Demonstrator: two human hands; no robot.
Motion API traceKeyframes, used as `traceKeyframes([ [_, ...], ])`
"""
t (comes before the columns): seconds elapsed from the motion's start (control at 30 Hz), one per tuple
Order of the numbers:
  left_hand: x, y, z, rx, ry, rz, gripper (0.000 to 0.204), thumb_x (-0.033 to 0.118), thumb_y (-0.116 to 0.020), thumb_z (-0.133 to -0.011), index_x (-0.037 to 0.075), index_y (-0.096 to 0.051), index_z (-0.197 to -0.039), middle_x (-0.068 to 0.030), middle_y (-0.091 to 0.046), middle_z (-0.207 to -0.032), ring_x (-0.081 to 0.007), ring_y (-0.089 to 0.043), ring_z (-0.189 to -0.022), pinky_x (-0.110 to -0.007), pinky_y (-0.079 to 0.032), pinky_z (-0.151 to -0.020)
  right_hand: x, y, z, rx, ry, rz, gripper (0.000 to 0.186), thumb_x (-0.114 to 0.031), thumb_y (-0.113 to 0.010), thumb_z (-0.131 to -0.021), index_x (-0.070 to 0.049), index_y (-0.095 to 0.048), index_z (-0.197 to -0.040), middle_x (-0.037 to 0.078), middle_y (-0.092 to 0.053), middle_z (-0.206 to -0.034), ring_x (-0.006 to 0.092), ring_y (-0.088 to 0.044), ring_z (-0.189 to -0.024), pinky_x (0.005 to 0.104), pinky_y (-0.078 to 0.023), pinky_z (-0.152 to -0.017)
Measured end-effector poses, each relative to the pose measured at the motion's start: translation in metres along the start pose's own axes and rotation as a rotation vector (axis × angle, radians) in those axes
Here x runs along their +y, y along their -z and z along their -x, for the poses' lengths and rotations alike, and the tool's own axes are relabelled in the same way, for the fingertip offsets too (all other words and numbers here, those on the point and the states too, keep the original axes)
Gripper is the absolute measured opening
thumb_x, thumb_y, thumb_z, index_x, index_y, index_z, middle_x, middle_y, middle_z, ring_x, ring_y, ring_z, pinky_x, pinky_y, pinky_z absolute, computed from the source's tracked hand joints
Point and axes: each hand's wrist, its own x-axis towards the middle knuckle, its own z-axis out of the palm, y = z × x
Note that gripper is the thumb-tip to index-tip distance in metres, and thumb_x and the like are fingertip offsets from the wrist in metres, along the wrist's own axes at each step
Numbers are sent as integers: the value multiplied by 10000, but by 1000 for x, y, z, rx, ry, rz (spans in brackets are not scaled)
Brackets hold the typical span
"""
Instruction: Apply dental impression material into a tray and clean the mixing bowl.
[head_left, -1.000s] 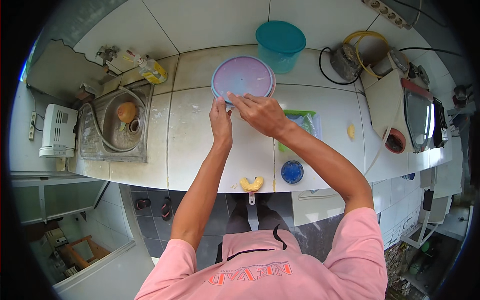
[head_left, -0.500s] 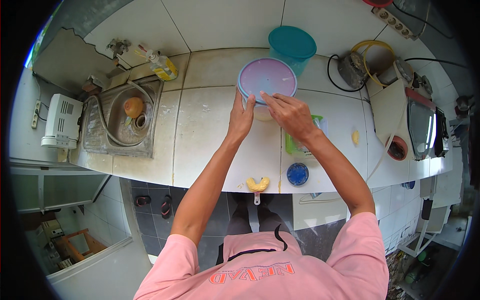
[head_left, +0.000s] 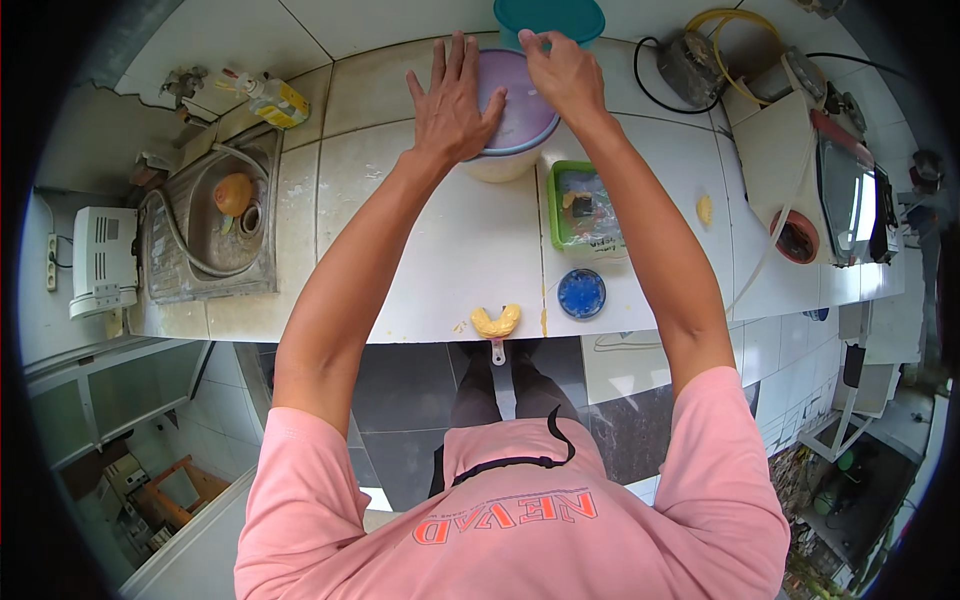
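A round white tub with a lilac lid (head_left: 522, 118) stands on the white tiled counter (head_left: 460, 250), at its far side. My left hand (head_left: 452, 100) lies flat on the lid's left half, fingers spread. My right hand (head_left: 560, 70) presses the lid's far right edge, fingers curled over it. Just behind the tub stands a teal container (head_left: 550, 18).
A green tray with a clear lid (head_left: 585, 208) sits right of the tub. A small blue lid (head_left: 581, 293) and a yellow U-shaped mould (head_left: 496, 322) lie near the front edge. A steel sink (head_left: 210, 228) with an orange object is left; cables and appliances at right (head_left: 800, 170).
The tub with the lilac lid and both hands now sit higher in the picture and look larger. My left hand has spread flat on the lid; my right hand has shifted to its far edge.
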Motion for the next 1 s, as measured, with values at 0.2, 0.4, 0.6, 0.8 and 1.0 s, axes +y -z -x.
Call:
traceKeyframes([
  [0.2, -2, -11, -2, -49, -184, -95, 740, 478, -417, -919, 77, -203, -1503, -110, -204, -1567, -347, -152, -1447, -682, -124, -1085, 36, -39, -14, 10, -5, 141, 568, -477, -431, -928, 17, -672, -1070, 287, -656, -1013, 406, -626, -1005, 431, -476, -899],
  [0.4, 9, 13, -16, -255, -77, -39, 868, 552, -462, -853, -11, -234, -1473, -207, -248, -1530, -394, -185, -1427, -547, -139, -1154, 75, -46, -49, -330, -204, -186, 685, -562, -386, -928, 63, -661, -984, 307, -631, -976, 399, -617, -980, 453, -458, -854],
  [0.6, 14, 4, -15, -252, -64, 34, 855, 570, -450, -857, -2, -261, -1465, -188, -261, -1531, -375, -221, -1420, -540, -168, -1150, 52, -23, -16, -244, -155, 35, 641, -544, -423, -918, 13, -626, -1160, 241, -635, -1140, 401, -593, -1080, 458, -446, -934],
  [0.8, -8, 2, 13, 75, -15, 164, 619, 344, -491, -919, 63, -316, -1441, -148, -378, -1475, -342, -294, -1393, -543, -213, -1125, -9, 11, 138, 197, 173, -509, 406, -197, -579, -941, 6, -511, -1286, 178, -634, -1148, 260, -622, -1033, 350, -460, -935],
  [1.0, -22, 52, 172, 392, 124, 727, 633, 69, -556, -844, 17, -309, -1424, -195, -392, -1429, -351, -377, -1325, -435, -297, -1100, 9, 22, 350, -138, -234, -601, 493, -142, -636, -906, 25, -449, -1330, 155, -637, -1043, 171, -640, -852, 295, -502, -821],
])
